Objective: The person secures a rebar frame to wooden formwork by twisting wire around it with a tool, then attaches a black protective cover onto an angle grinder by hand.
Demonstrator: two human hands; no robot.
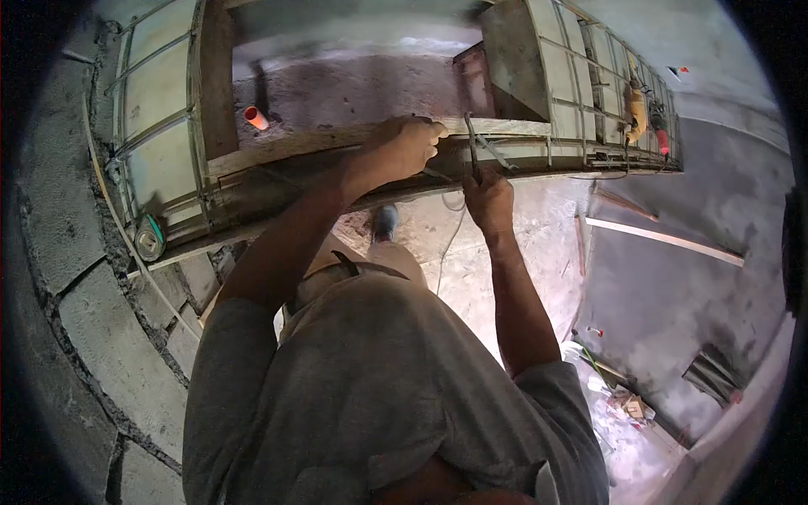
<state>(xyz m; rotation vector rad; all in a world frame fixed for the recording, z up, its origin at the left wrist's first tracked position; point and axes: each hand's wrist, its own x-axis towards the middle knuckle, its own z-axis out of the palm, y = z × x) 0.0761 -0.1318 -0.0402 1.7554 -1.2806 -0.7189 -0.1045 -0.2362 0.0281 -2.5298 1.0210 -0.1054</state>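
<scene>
My left hand (402,150) is closed at the edge of a wooden board (337,143), its fingertips pressed together. Whatever they pinch, if anything, is too small to make out. To its right, my right hand (490,200) is wrapped round the dark handle of what looks like a hammer (471,139). Its slim metal end points up and away, close to the board. Just right of the tool, a thin grey strip (494,153) slants across the timber.
Rebar grids (156,126) over pale panels flank the wooden frame. An orange tube (256,118) stands inside it. A tape roll (151,237) lies at the left, and a yellow power tool (635,109) at the right. A white batten (665,240) and debris (627,404) are lower right.
</scene>
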